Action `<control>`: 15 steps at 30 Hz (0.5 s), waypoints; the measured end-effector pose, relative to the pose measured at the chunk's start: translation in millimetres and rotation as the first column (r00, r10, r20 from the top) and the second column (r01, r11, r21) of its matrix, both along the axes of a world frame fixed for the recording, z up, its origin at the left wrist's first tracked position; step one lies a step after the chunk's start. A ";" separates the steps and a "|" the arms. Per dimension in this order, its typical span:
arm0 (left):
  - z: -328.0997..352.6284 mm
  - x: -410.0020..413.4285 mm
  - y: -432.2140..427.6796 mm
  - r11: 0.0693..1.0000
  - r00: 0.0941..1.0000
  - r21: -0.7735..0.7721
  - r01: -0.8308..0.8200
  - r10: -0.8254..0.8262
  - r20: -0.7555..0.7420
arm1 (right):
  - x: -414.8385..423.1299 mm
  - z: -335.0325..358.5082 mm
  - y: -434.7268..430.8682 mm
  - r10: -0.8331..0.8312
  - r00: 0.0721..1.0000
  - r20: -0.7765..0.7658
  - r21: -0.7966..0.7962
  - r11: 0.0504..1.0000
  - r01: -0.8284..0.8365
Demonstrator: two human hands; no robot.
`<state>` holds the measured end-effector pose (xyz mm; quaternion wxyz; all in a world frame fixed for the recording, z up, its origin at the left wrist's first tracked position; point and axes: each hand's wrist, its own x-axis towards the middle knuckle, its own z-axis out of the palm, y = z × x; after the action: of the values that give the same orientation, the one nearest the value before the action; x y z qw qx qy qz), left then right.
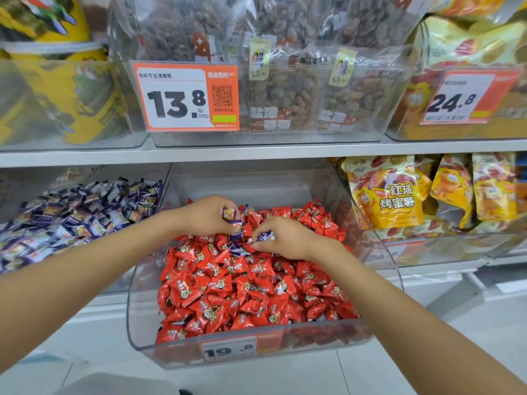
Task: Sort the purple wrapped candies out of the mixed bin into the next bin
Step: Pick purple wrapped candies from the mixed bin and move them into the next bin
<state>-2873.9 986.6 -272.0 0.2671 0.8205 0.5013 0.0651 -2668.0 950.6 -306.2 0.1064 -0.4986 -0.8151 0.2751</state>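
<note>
Forearms: both of mine reach in from the bottom edge, over the front lip of the mixed bin.
Left hand: fingers curled round a small clutch of purple candies, at least two, held just above the red pile.
Right hand: thumb and fingertips pinched on a single purple candy, close beside the left hand.
Red candies: they fill the mixed bin. A loose purple piece lies among them just under my hands.
Next bin: alongside on the left, carrying a purple heap.
Handling, my guess: very light and small, with slick, crinkly film over a firmer centre. They look unlikely to break but could easily squirt out of a pinch.
Where to grip: across the plump middle. The flat crimped ends look likelier to slide.
Risk: I judge the left hand is near full, so pieces may drop back during the carry.
</note>
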 end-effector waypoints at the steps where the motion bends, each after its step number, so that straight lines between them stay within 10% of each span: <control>1: 4.9 -2.8 -4.3 1.000 0.997 -0.020 -0.016 0.017 0.072 | 6.5 2.4 -3.1 -0.038 0.997 -0.072 -0.019 0.999 0.037; 6: 27.4 -22.5 -23.1 1.000 0.988 -0.012 0.005 -0.003 0.156 | 16.1 14.7 7.7 -0.223 0.947 -0.230 0.027 0.972 0.235; 12: 27.9 -26.3 -32.3 0.999 0.981 -0.009 -0.053 0.054 0.185 | -34.4 -2.1 33.1 -0.058 0.919 0.389 0.079 0.996 0.029; 15: 27.8 -25.7 -32.5 0.994 0.967 -0.038 -0.104 0.110 0.229 | -33.3 -1.2 37.6 -0.002 0.908 0.419 0.017 1.000 -0.006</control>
<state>-2899.7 954.1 -244.2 0.3300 0.7756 0.5114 0.1677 -2701.4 988.2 -307.3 -0.0667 -0.5441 -0.8219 0.1548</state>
